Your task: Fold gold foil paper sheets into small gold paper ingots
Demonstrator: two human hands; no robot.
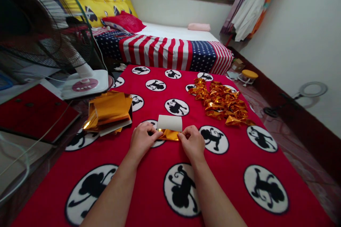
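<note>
A sheet of gold foil paper (170, 134) lies on the red cloth in front of me, its near part rolled or folded to show shiny gold and its far part showing a pale back. My left hand (144, 137) pinches the gold strip at its left end between thumb and fingers. At the right end, my right hand (192, 141) grips it the same way. Left of my hands rests a loose stack of gold foil sheets (110, 110). Toward the far right lies a pile of folded gold foil pieces (225, 101).
The red cloth (223, 191) with black-and-white monkey circles covers the table. A white-based electric fan (85, 83) stands at the left. Beyond the table is a bed (170, 49) with a flag-patterned cover. A yellow stool (249, 74) and ring-light stand (313, 88) are at right.
</note>
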